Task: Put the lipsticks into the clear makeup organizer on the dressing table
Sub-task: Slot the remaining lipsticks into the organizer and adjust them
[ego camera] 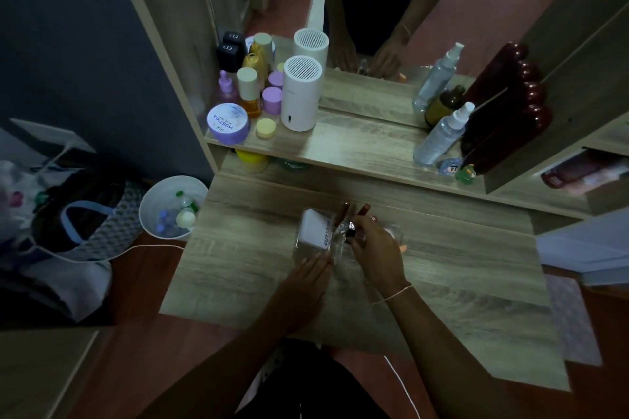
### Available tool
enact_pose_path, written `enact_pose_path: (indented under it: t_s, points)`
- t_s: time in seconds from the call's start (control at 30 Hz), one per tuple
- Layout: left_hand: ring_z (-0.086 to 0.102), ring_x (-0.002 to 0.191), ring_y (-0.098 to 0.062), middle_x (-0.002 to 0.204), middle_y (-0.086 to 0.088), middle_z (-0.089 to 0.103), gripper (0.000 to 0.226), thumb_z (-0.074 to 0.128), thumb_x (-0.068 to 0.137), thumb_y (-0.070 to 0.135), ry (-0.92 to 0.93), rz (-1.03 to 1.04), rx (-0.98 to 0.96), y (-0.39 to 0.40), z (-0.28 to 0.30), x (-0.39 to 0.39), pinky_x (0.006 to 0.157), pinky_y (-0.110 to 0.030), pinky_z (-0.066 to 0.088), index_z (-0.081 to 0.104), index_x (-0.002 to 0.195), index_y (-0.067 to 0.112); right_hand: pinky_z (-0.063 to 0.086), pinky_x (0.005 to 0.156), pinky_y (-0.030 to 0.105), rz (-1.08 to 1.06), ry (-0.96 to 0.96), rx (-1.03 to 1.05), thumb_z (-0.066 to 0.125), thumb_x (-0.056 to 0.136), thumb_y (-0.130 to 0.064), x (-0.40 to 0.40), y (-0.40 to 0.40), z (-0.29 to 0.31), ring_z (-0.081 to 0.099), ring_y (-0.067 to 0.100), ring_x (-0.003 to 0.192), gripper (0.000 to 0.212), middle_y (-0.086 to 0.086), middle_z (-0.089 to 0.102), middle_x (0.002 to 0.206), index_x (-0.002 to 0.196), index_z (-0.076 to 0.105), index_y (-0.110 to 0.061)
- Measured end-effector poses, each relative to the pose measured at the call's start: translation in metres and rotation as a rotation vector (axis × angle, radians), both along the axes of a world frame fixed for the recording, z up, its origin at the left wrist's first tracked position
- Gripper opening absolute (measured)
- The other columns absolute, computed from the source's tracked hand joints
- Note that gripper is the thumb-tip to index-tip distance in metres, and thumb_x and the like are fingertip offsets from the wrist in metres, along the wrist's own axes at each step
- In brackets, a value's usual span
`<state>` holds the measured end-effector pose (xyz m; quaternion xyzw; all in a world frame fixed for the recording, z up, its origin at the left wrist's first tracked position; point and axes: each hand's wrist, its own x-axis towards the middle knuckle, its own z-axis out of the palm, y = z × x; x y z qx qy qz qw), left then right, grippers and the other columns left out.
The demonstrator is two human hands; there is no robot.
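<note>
The clear makeup organizer (308,250) stands on the wooden dressing table (459,275), with a white box (315,230) in its left compartment. Two reddish lipsticks (355,211) stand upright at its far side. My right hand (374,248) is over the organizer's right part, fingers closed on a dark lipstick with a silver band (350,230). Resting flat against the organizer's near edge is my left hand (308,277), fingers together and holding nothing. A pale orange item (403,248) lies just right of my right hand.
A raised shelf (357,150) behind holds a white cylinder (301,92), jars and bottles at left, spray bottles (442,134) and a dark red object (507,119) at right. A mirror sits above. A white bin (170,206) and bags are on the floor at left.
</note>
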<state>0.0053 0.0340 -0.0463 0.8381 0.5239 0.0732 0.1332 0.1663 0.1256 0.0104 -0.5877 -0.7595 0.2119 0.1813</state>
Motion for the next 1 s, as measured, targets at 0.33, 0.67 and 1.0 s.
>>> enact_pose_path:
  t_s: [0.33,0.67,1.0]
  points:
    - [0.048,0.129,-0.029,0.14,-0.016,0.05,0.067,0.064,0.076,0.03,0.057,-0.018,-0.056,0.001,-0.002,-0.001,0.101,-0.044,0.046,0.045,0.135,0.003,0.051,0.084,0.043,-0.003,-0.08,-0.03,0.067,0.085,-0.016,0.002,-0.003,-0.005,0.064,0.027,0.09,0.024,0.004,0.072,0.105,0.109,0.065,-0.017]
    - [0.047,0.13,-0.03,0.141,-0.017,0.049,0.068,0.066,0.077,0.028,0.048,-0.014,-0.023,0.0,0.003,-0.002,0.102,-0.045,0.045,0.045,0.136,0.003,0.05,0.084,0.045,-0.004,-0.163,-0.069,0.06,0.09,-0.016,0.002,-0.001,0.001,0.061,0.034,0.094,0.02,0.007,0.068,0.112,0.11,0.064,-0.016]
    - [0.053,0.124,-0.029,0.134,-0.016,0.056,0.065,0.072,0.072,0.028,0.031,-0.011,0.043,-0.001,0.008,0.0,0.097,-0.043,0.05,0.054,0.129,0.003,0.048,0.086,0.042,0.015,-0.305,-0.083,0.051,0.092,-0.011,0.001,0.001,0.004,0.061,0.033,0.097,0.02,0.007,0.064,0.118,0.109,0.063,-0.014]
